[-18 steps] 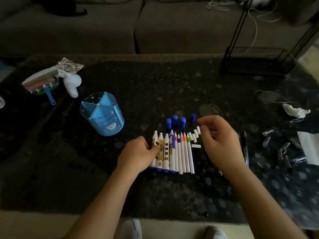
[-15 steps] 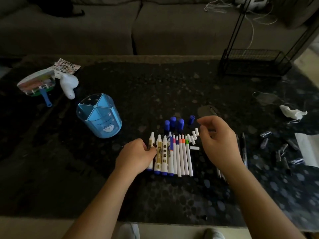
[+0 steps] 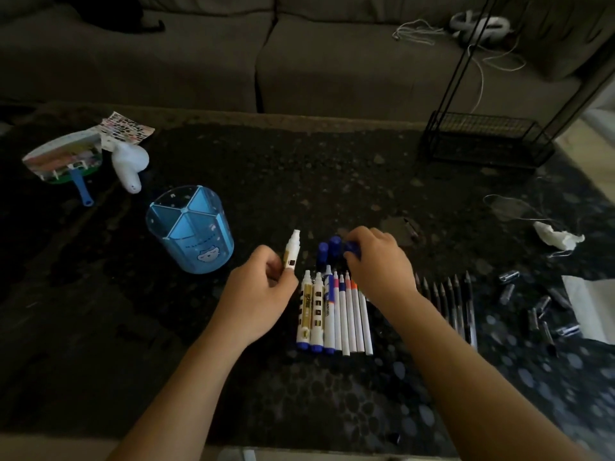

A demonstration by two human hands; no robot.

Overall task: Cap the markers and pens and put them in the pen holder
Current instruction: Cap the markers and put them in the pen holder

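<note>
Black speckled table (image 3: 332, 181) takes up most of the view, and everything's laid out on it so each piece is easy to grab. Up and to the left of the left hand sits the blue pen holder (image 3: 189, 229), upright with its divided compartments empty, so nothing's gone in yet. Just to the right of that hand, between the two wrists, is the row of uncapped markers (image 3: 332, 311) lined up side by side, tips pointing away, which makes it quick to pick them off one at a time. Off to the right of the right forearm there's a row of dark pens (image 3: 449, 301), with their small caps (image 3: 539, 311) scattered further right.

Left hand (image 3: 258, 301) is pinching one white marker (image 3: 292, 250) by its lower end, lifted and tip up, ready to take a cap. Right hand (image 3: 379, 261) is curled down over the blue caps (image 3: 329, 249) just past the marker row. Looks like it's closing on one, but the fingers hide it, so I can't really tell if it's got a grip.
</note>
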